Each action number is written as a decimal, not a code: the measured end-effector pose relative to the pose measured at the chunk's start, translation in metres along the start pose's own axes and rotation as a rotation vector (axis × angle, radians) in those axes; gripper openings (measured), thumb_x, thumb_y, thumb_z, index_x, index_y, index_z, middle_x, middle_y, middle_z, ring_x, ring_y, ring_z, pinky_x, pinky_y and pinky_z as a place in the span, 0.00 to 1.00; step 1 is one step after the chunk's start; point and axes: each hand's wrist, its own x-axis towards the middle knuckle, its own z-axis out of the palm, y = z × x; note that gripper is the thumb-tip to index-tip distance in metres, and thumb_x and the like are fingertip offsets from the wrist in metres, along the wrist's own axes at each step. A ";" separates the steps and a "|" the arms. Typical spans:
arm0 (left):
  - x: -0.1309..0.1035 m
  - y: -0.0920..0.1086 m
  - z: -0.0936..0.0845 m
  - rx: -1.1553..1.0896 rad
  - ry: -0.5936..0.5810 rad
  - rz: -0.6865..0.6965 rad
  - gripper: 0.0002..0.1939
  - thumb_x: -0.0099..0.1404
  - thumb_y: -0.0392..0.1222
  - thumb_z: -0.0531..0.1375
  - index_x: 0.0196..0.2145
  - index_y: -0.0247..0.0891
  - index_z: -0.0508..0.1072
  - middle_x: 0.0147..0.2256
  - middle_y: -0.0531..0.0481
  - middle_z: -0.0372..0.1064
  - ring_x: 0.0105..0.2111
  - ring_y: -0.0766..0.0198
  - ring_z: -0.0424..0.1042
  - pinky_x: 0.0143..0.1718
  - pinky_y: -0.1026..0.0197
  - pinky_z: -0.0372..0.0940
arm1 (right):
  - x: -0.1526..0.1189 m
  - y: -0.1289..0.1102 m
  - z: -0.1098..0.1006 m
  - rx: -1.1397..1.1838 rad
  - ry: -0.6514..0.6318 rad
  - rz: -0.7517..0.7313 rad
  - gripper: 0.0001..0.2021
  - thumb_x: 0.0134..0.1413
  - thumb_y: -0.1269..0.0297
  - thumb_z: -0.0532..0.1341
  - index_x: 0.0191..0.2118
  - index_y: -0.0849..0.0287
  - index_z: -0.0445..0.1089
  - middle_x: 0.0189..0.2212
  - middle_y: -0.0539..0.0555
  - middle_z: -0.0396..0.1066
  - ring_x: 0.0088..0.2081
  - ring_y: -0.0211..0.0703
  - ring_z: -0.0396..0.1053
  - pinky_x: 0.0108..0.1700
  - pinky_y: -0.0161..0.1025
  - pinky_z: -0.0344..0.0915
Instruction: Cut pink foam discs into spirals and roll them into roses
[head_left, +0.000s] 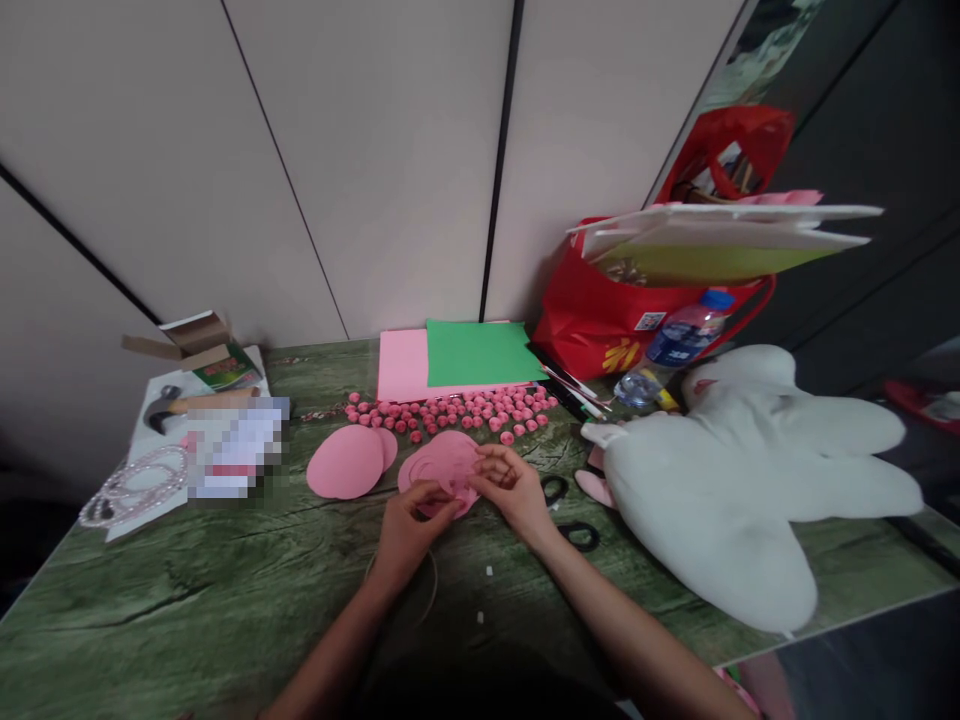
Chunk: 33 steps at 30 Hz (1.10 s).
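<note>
My left hand (416, 525) and my right hand (517, 488) meet in the middle of the table, both with fingers pinched. Between them is a pink paper piece (441, 462), rounded, with curved cut lines across it; its lower part is partly hidden by my fingers. To the left lie pink paper rounds (346, 463), overlapping each other. Just beyond my hands, many small rolled pink paper roses (450, 412) spread in a band. Beside my right wrist are the black handles of scissors (579, 537), their blades hidden.
Pink sheets (403, 365) and a green sheet (480, 352) lie against the wall. On the right are a red bag (592, 310), a water bottle (671, 345) and a white plush toy (720, 500). A hammer (161, 412), bead strings (142, 485) and an open box (225, 368) sit left.
</note>
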 end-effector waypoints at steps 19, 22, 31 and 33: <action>-0.005 0.002 0.008 -0.081 -0.063 -0.022 0.05 0.47 0.37 0.63 0.24 0.35 0.76 0.24 0.49 0.73 0.26 0.63 0.69 0.29 0.65 0.63 | -0.014 -0.005 0.005 -0.277 -0.187 -0.128 0.15 0.40 0.65 0.66 0.38 0.57 0.67 0.25 0.49 0.73 0.27 0.39 0.70 0.32 0.35 0.66; -0.005 0.002 0.007 -0.130 -0.062 -0.051 0.05 0.47 0.38 0.63 0.24 0.35 0.77 0.24 0.49 0.73 0.25 0.63 0.70 0.29 0.64 0.63 | -0.014 -0.007 0.006 -0.290 -0.172 -0.114 0.13 0.42 0.64 0.65 0.38 0.57 0.68 0.25 0.50 0.73 0.27 0.40 0.70 0.31 0.35 0.66; 0.003 -0.006 -0.002 -0.488 0.163 -0.165 0.05 0.46 0.39 0.65 0.22 0.35 0.77 0.34 0.44 0.75 0.40 0.56 0.70 0.43 0.58 0.62 | -0.010 0.000 0.011 -0.040 -0.199 0.053 0.13 0.44 0.59 0.63 0.38 0.57 0.67 0.32 0.50 0.71 0.32 0.38 0.70 0.32 0.36 0.69; 0.003 -0.006 -0.002 -0.514 0.156 -0.167 0.06 0.46 0.40 0.65 0.23 0.35 0.77 0.35 0.44 0.74 0.41 0.55 0.70 0.42 0.57 0.63 | -0.012 0.004 0.015 0.062 -0.300 0.169 0.16 0.43 0.58 0.64 0.40 0.56 0.65 0.30 0.49 0.71 0.32 0.40 0.70 0.33 0.38 0.70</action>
